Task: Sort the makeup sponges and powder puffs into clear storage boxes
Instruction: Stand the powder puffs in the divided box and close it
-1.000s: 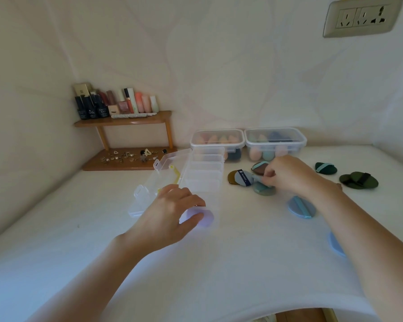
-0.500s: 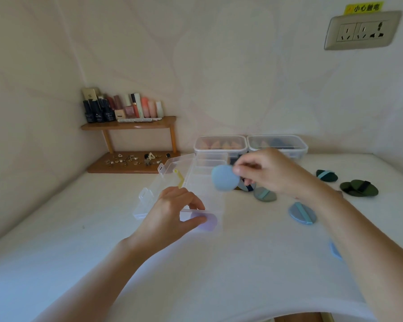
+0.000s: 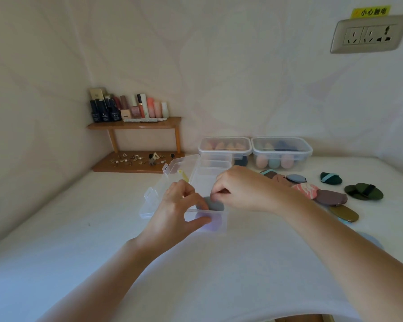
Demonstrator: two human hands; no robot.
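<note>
Powder puff (image 3: 211,204), carried over a moment ago, now sits in the clear box (image 3: 215,223); right hand (image 3: 244,190) pinches it, left hand (image 3: 180,211) grips the box wall.

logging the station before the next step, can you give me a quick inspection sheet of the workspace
surface: white tabletop, no spills seen
job's things: open divided clear box; grey-blue puff in its nearest compartment; two lidded sponge boxes by the wall; loose puffs on the right
clutter: small jewellery pieces on the wooden shelf, bottles above
hands: left hand steadies the box's front wall; right hand pinches the puff
cables: nothing seen
surroundings: wall socket with yellow label
</note>
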